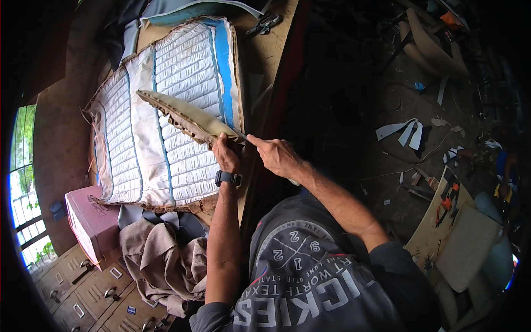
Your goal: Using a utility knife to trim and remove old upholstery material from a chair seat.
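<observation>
My left hand (227,156) grips the near end of a curved strip of upholstery trim (191,119), pale on one face, with a ragged brown edge. The strip slants up to the left above a white quilted upholstery cover (185,69) with blue bands and frayed brown edges. My right hand (276,156) is closed just right of the strip's end, its forefinger stretched along a thin dark thing pointing at the trim. Most of that thing is hidden by the fingers, so its kind cannot be told. A dark watch circles my left wrist.
The cover lies on a wooden table (275,30) with scissors (264,24) near its far edge. At the near left are a pink box (91,224), crumpled brown cloth (157,254) and metal lockers (88,288). White scraps (406,133) and a board with tools (442,216) are at the right.
</observation>
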